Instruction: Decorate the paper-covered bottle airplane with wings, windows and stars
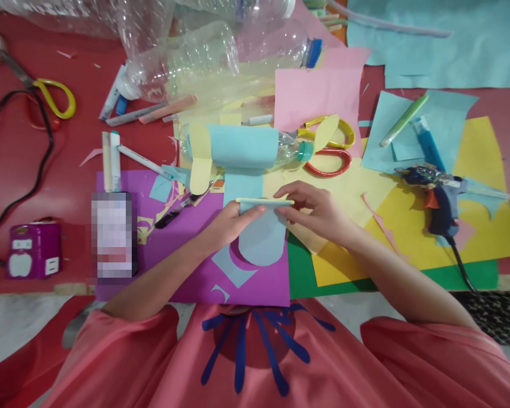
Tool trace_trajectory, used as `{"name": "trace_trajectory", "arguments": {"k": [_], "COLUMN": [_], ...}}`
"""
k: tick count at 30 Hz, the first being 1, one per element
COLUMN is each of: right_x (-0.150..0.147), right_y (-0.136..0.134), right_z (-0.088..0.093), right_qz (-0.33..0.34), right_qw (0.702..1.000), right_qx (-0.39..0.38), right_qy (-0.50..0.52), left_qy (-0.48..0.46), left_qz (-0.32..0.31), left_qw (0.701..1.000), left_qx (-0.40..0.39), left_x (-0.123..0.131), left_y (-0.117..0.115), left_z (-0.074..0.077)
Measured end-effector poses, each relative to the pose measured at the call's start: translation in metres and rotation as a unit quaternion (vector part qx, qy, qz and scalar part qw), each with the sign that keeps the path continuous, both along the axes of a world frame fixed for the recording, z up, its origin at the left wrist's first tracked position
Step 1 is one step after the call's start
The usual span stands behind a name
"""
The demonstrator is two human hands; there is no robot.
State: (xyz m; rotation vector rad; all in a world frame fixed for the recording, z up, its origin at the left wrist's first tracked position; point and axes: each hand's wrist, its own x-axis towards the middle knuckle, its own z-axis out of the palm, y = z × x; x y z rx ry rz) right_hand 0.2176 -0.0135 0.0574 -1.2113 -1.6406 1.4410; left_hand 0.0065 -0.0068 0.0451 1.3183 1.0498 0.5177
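In mid-frame, the left hand (233,220) pinches a flat, round-ended piece of pale blue paper (261,243), a thin yellow strip (263,200) along its straight top edge. The right hand (317,207) curls its fingers at that edge's right end; whether they pinch, I cannot tell. Above lies a clear, shiny plastic bottle (287,148).

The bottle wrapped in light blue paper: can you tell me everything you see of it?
The bottle looks like clear plastic and lies on its side, its green cap toward the picture's right. A light blue paper wrap covers its middle. A pale yellow paper strip crosses near the base; a leaf-shaped pale yellow piece overlaps the cap's end in view. Neither hand touches the clear plastic.
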Motion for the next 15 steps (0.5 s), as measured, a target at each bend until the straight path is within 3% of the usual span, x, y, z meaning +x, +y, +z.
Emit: {"name": "trace_trajectory", "arguments": {"k": [3,6,8,10,11,12,13,15], "right_x": [0.017,0.048,0.075,0.103,0.117,0.129,0.139,0.152], "right_y": [-0.013,-0.032,-0.043,-0.052,-0.055,-0.058,-0.059,-0.061], "right_z": [0.009,0.022,0.029,0.034,0.035,0.036,0.036,0.034], "right_qz": [-0.016,-0.136,-0.267,-0.462,-0.517,-0.551,-0.544,-0.516], "right_qw": [0.996,0.967,0.917,0.827,0.777,0.728,0.713,0.712], "right_qx": [0.033,0.114,0.151,0.108,0.082,0.064,0.021,-0.088], "right_qy": [-0.084,-0.182,-0.254,-0.301,-0.349,-0.403,-0.441,-0.469], "left_qy": [0.001,-0.001,-0.004,0.001,0.007,0.011,0.011,0.005], "left_qz": [0.01,0.032,0.042,0.049,0.052,0.056,0.059,0.061], "left_qw": [0.999,0.999,0.999,0.996,0.994,0.992,0.991,0.99], "left_qx": [0.033,0.028,-0.021,-0.079,-0.098,-0.111,-0.117,-0.126], "left_x": [0.001,0.0,-0.001,-0.002,-0.002,-0.003,-0.003,-0.003], "left_y": [0.0,0.0,0.0,-0.001,-0.001,-0.001,-0.002,-0.002], "left_z": [-0.001,-0.002,-0.001,0.001,0.002,0.002,0.002,0.002]}}
